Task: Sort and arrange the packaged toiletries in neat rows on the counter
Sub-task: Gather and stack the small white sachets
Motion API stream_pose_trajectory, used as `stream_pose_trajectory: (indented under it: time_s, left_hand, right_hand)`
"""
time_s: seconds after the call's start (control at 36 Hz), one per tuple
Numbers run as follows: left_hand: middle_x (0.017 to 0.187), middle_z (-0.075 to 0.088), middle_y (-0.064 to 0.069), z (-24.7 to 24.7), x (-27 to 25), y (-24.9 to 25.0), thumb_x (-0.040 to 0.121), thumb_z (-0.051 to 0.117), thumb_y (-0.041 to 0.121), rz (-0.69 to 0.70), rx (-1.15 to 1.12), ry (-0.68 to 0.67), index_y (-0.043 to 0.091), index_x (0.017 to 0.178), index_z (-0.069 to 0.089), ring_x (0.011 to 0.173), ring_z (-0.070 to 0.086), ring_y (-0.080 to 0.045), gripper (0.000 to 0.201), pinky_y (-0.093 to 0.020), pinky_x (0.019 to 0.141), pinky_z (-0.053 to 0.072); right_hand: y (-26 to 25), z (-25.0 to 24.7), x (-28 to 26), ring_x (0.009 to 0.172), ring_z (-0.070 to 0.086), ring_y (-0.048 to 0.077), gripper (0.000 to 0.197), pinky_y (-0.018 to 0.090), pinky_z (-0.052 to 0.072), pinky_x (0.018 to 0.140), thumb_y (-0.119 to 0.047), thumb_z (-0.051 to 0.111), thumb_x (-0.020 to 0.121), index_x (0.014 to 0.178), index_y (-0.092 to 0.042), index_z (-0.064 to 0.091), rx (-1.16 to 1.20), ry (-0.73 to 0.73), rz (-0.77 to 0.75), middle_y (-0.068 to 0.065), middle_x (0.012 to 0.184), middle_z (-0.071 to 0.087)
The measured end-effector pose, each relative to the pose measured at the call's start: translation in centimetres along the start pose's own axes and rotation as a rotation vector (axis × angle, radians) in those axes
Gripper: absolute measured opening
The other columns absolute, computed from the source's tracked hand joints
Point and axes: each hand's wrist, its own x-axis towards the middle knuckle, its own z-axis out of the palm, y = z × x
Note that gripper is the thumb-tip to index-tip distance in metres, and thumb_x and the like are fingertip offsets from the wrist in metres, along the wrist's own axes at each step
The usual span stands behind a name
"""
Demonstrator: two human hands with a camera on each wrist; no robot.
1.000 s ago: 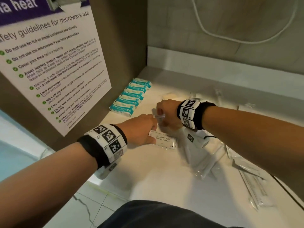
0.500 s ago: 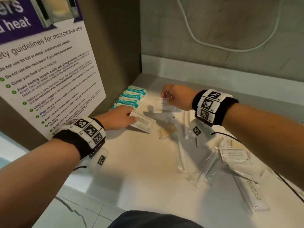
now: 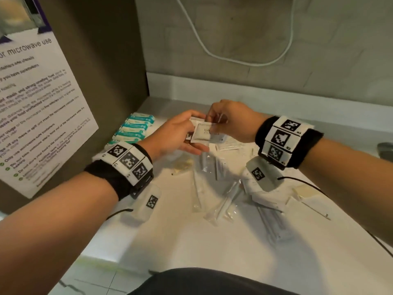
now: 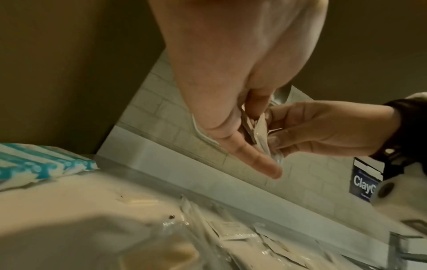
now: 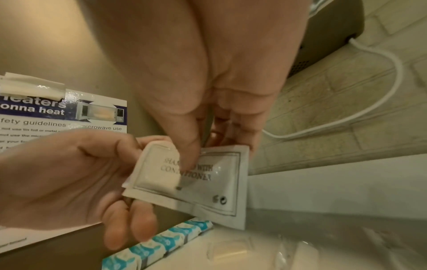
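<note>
Fingers (image 5: 184,157) on "SHAMPOO WITH CONDITIONER" sachet (image 5: 208,182)

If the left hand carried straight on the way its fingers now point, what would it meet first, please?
Most likely the right hand, just beyond the shampoo sachets that the left hand holds; both hands already pinch the sachets together, though depth is hard to judge.

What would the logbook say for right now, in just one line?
left hand: holds shampoo sachets | right hand: pinches the same sachets | teal packets: rowed by wall | clear-wrapped items: loose on counter
</note>
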Motion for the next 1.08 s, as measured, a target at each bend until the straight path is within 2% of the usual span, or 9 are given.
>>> stream_pose_trajectory:
  time_s: [0.14, 0.22, 0.33, 0.44, 0.64, 0.72, 0.86, 0.92, 1.08]
  left_hand:
    - [0.119, 0.064, -0.023, 3.3, -0.1, 0.5, 0.104, 0.029, 0.018, -0.023, 0.013, -0.107, 0.020, 0.123, 0.054, 0.094, 0.069, -0.044, 0.031, -0.051, 0.086, 0.056]
    - [0.119, 0.061, -0.025, 5.6, 0.3, 0.7, 0.101, 0.036, 0.014, -0.014, 0.105, -0.107, 0.022, 0.122, 0.053, 0.089, 0.072, -0.038, 0.028, -0.041, 0.073, 0.060]
    - [0.118, 0.061, -0.027, 7.9, 0.8, 0.3, 0.100, 0.035, 0.003, 0.011, 0.216, -0.092, 0.021, 0.123, 0.050, 0.084, 0.074, -0.032, 0.033, -0.032, 0.060, 0.059]
    - [0.118, 0.065, -0.014, 9.3, 0.7, 0.2, 0.102, 0.035, 0.003, 0.031, 0.300, -0.061, 0.020, 0.124, 0.048, 0.084, 0.073, -0.030, 0.031, -0.032, 0.064, 0.059]
    - [0.124, 0.063, -0.009, 10.2, 0.5, 0.9, 0.104, 0.033, 0.007, 0.042, 0.323, 0.067, 0.018, 0.126, 0.047, 0.086, 0.074, -0.025, 0.028, -0.030, 0.065, 0.058]
    - [0.124, 0.063, -0.007, 10.8, 0.7, 1.9, 0.104, 0.033, 0.008, 0.045, 0.318, 0.118, 0.020, 0.125, 0.047, 0.087, 0.074, -0.023, 0.028, -0.025, 0.062, 0.057]
    - [0.122, 0.063, -0.004, 11.6, 1.4, 3.2, 0.104, 0.034, 0.008, 0.041, 0.302, 0.188, 0.020, 0.125, 0.047, 0.086, 0.074, -0.023, 0.028, -0.022, 0.060, 0.056]
    - [0.123, 0.063, -0.004, 12.0, 1.6, 3.4, 0.105, 0.034, 0.009, 0.038, 0.311, 0.202, 0.022, 0.125, 0.047, 0.085, 0.074, -0.021, 0.027, -0.023, 0.062, 0.057]
    - [0.125, 0.063, -0.005, 12.3, 1.5, 2.7, 0.104, 0.035, 0.010, 0.011, 0.303, 0.238, 0.021, 0.125, 0.048, 0.086, 0.075, -0.022, 0.027, -0.022, 0.060, 0.057]
  right_hand:
    - [1.9, -0.4, -2.6, 0.076, 0.052, 0.012, 0.019, 0.022, 0.038, 0.062, -0.025, 0.074, 0.081, 0.089, -0.018, 0.059, -0.001, 0.038, 0.053, -0.004, 0.089, 0.057]
    - [3.5, -0.5, -3.9, 0.065, 0.050, 0.006, 0.021, 0.012, 0.036, 0.055, -0.025, 0.075, 0.081, 0.090, -0.015, 0.060, 0.029, 0.042, 0.077, -0.005, 0.081, 0.058]
    - [5.7, -0.8, -5.6, 0.060, 0.048, 0.006, 0.028, 0.018, 0.037, 0.053, -0.031, 0.078, 0.077, 0.083, -0.015, 0.056, 0.077, 0.043, 0.134, -0.007, 0.071, 0.054]
    - [8.3, -0.8, -7.7, 0.070, 0.052, 0.014, 0.034, 0.022, 0.040, 0.058, -0.040, 0.077, 0.076, 0.089, -0.015, 0.057, -0.016, -0.105, 0.204, -0.002, 0.082, 0.060]
    - [10.7, 2.3, -10.3, 0.107, 0.056, 0.023, 0.039, 0.033, 0.047, 0.093, -0.034, 0.065, 0.086, 0.117, -0.014, 0.055, -0.229, -0.478, 0.110, 0.004, 0.119, 0.058]
    - [11.1, 4.1, -10.3, 0.106, 0.058, 0.021, 0.026, 0.028, 0.046, 0.087, -0.025, 0.062, 0.085, 0.109, -0.021, 0.055, -0.281, -0.443, 0.033, 0.002, 0.112, 0.058]
    - [11.9, 4.0, -9.4, 0.103, 0.060, 0.023, 0.043, 0.034, 0.050, 0.089, -0.024, 0.071, 0.079, 0.121, -0.017, 0.059, -0.233, -0.443, -0.001, 0.004, 0.114, 0.061]
    - [12.2, 3.6, -9.2, 0.092, 0.056, 0.022, 0.028, 0.035, 0.050, 0.091, -0.018, 0.066, 0.083, 0.110, -0.016, 0.059, -0.234, -0.455, -0.022, 0.005, 0.104, 0.059]
    - [12.3, 1.2, -9.8, 0.080, 0.051, 0.022, 0.011, 0.027, 0.043, 0.068, -0.018, 0.056, 0.090, 0.097, -0.012, 0.051, -0.186, -0.355, -0.114, 0.002, 0.087, 0.055]
